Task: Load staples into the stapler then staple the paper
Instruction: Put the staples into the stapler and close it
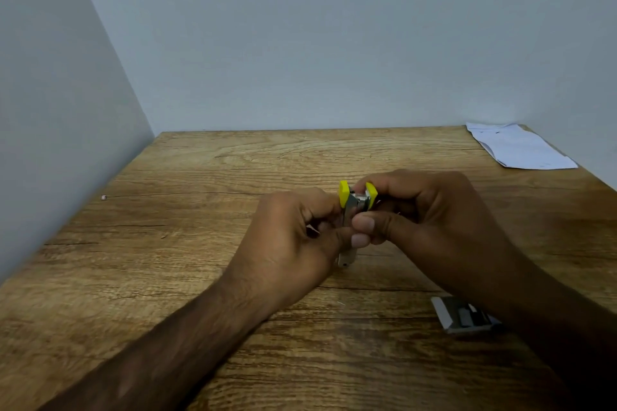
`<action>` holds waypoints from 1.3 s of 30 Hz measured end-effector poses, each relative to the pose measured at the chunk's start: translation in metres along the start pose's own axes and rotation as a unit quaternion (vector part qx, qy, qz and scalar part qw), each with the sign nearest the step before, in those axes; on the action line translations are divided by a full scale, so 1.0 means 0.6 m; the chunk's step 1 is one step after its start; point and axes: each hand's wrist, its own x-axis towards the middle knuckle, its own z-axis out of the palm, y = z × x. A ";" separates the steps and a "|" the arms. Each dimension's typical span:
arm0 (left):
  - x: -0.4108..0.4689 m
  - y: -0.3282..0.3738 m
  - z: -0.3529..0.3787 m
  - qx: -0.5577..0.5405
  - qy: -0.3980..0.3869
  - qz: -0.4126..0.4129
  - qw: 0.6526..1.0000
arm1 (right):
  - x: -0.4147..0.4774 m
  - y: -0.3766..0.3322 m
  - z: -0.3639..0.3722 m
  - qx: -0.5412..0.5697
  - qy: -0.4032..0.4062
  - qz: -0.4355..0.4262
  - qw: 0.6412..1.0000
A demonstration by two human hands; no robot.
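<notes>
A small yellow and silver stapler (354, 200) is held above the middle of the wooden table (233, 177), its yellow ends spread apart and a metal part hanging below my fingers. My left hand (297, 233) grips it from the left. My right hand (420, 210) grips it from the right, thumb and fingers pinched over the metal middle. Whether a staple strip lies between the fingers is hidden. The white paper (521, 147) lies folded at the table's far right corner. A grey staple box (464, 314) sits under my right forearm, partly covered.
Grey walls close the table on the left and at the back. A tiny pale scrap (104, 197) lies near the left edge. Bare wood stretches in front of and to the left of my hands.
</notes>
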 end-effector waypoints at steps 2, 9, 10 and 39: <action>-0.002 0.003 0.003 0.009 0.004 -0.003 1.000 | 0.001 -0.005 0.001 -0.016 -0.003 -0.003 1.000; 0.010 0.011 -0.011 -0.171 0.009 -0.045 0.984 | 0.010 -0.019 -0.018 0.092 -0.001 0.035 0.995; 0.010 0.012 -0.012 -0.210 0.009 -0.061 0.976 | 0.010 -0.015 -0.019 0.122 0.002 0.055 0.991; 0.005 0.013 -0.057 0.213 -0.152 -0.036 0.964 | -0.006 -0.008 -0.014 -0.210 -0.187 0.053 0.958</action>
